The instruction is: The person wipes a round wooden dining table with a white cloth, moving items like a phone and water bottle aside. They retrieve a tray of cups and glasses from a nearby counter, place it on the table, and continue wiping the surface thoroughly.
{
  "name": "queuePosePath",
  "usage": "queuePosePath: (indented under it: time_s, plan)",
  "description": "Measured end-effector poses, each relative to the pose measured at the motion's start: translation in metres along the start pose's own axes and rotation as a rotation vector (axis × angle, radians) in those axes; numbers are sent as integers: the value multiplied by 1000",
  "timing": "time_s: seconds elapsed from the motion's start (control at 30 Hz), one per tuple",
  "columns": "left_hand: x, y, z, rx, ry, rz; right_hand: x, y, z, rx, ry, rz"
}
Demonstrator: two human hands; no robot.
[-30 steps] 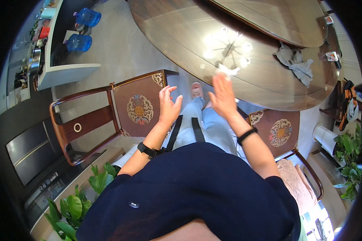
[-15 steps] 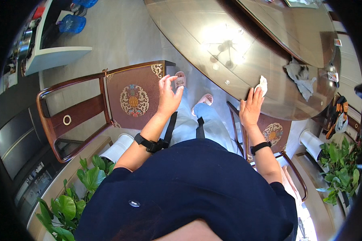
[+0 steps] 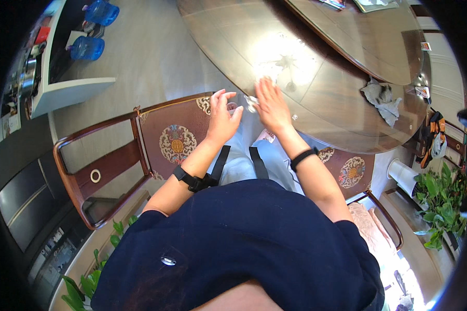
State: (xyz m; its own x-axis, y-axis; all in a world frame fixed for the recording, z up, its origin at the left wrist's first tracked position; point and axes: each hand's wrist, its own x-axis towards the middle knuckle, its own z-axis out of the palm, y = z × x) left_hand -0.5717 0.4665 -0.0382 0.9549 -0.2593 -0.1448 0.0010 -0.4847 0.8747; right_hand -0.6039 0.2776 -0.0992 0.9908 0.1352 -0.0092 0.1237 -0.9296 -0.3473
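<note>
My right hand [image 3: 273, 106] lies with its fingers stretched over the near edge of a round brown glossy table [image 3: 327, 111]. A crumpled white tissue [image 3: 251, 102] sticks out beside its thumb, held between hand and table edge; most of it is hidden. My left hand [image 3: 224, 118] hovers to the left of the table edge, fingers loosely bent and apart, holding nothing. Below it stands a wooden chair with a dark red embroidered seat [image 3: 176, 142].
A raised glass turntable [image 3: 368, 46] covers the table's far part. A crumpled grey cloth [image 3: 381, 101] lies at its right. Another embroidered chair [image 3: 352, 171] is tucked below the table. Potted plants [image 3: 441, 202] flank me. Blue water jugs [image 3: 88, 47] stand far left.
My right hand has swept left along the table edge, and the tissue went with it, now showing on its thumb side. My left hand has shifted slightly, still holding nothing.
</note>
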Motion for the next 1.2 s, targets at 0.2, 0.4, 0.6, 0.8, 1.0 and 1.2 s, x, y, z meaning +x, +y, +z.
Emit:
queuePosePath:
  time_s: [0.2,0.4,0.6,0.8,1.0,1.2]
  plan:
    - [18,-1,-14,114,6,61,-133,95,-54,-122,25,676]
    - [11,-15,-20,63,-38,-2,-66,160,-46,-262,97,817]
    - [17,-28,-38,192,-40,44,143,26,-2,297,202,134]
    - [48,-21,-59,107,-5,35,122,-36,7,102,-2,16]
    - [77,-36,-72,181,87,34,-26,-4,-45,18,-109,257]
    - [74,-54,-72,157,74,52,21,-1,-9,-17,-45,212]
